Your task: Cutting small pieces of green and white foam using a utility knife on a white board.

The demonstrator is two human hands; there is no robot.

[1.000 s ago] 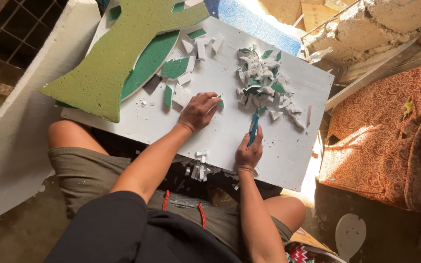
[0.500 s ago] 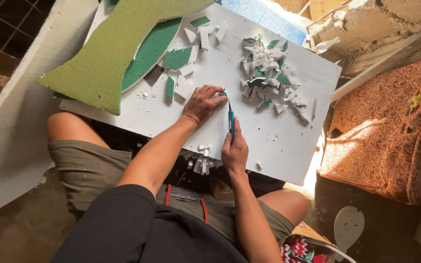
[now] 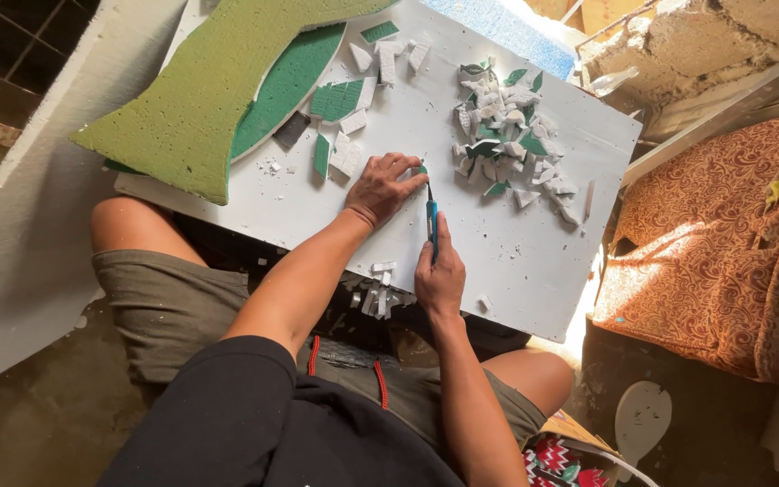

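Blade tip of the slim blue craft knife (image 3: 431, 224), gripped in the right hand (image 3: 440, 278), points away from the person to the small green foam scrap (image 3: 422, 169) pinned under the left hand (image 3: 384, 186) on the white worktop (image 3: 516, 261).

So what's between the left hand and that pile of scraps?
In the head view, only the knife tip and bare white board lie between the left hand and the scrap pile; the right hand holds the knife.
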